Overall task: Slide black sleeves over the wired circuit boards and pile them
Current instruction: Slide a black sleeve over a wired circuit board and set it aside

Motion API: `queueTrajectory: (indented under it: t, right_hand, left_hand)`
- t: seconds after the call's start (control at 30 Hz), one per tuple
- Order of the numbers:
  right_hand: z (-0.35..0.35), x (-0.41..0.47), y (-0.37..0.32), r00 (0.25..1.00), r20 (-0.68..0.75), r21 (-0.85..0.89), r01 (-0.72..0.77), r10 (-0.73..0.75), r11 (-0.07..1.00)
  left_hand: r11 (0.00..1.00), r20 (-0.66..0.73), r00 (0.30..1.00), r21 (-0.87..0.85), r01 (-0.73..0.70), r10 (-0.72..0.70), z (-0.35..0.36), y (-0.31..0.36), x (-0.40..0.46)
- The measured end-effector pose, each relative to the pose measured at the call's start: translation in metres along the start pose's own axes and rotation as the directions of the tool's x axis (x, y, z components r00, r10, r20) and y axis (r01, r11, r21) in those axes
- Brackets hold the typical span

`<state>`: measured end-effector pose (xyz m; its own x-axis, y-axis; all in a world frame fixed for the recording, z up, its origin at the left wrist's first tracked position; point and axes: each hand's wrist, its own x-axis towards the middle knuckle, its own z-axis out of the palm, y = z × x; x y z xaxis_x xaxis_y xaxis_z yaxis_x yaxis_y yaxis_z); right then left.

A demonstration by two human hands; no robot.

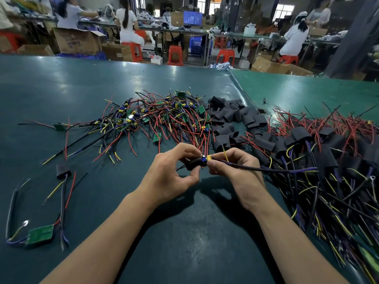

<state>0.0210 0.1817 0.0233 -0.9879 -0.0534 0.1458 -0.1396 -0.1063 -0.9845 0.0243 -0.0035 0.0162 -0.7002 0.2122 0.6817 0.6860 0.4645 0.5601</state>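
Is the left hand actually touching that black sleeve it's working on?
Touching. The head view shows the left hand pinching the black sleeve between thumb and fingers, while the right hand holds the wired end.

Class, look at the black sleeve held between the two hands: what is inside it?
A blue and yellow component pokes out of the black sleeve at the right hand. The rest inside is covered by the sleeve and the left hand.

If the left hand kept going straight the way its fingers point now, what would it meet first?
The left hand pinches a black sleeve and points right, toward the right hand. It would probably meet that hand's fingertips and the board's yellow and blue components first; they already sit almost together.
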Motion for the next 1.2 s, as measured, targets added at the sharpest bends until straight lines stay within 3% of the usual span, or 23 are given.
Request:
queueTrajectory:
  t: [0.3,0.57,0.7,0.9,1.2]
  right_hand:
    - [0.003,-0.002,0.001,0.999,0.033,-0.107,0.038,-0.034,0.994]
    - [0.003,-0.001,0.002,1.0,-0.014,-0.017,0.009,-0.009,1.0]
    - [0.004,0.0,0.002,0.999,-0.035,-0.012,0.026,-0.026,1.0]
    - [0.003,-0.001,0.002,0.999,-0.026,0.03,-0.02,0.021,0.999]
    - [0.004,0.0,0.0,0.999,0.012,0.015,0.047,-0.047,0.999]
  left_hand:
    - [0.999,0.019,0.999,-0.03,-0.025,0.026,0.0,-0.001,-0.001]
    - [0.999,0.046,0.999,-0.047,-0.004,0.006,0.0,-0.004,0.0]
    - [0.997,0.031,0.998,0.051,0.059,-0.06,-0.008,-0.011,0.0]
    - [0.994,0.004,0.999,0.1,-0.041,0.041,-0.006,-0.009,0.0]
    - [0.995,0.018,0.999,0.092,-0.041,0.04,-0.003,-0.006,0.001]
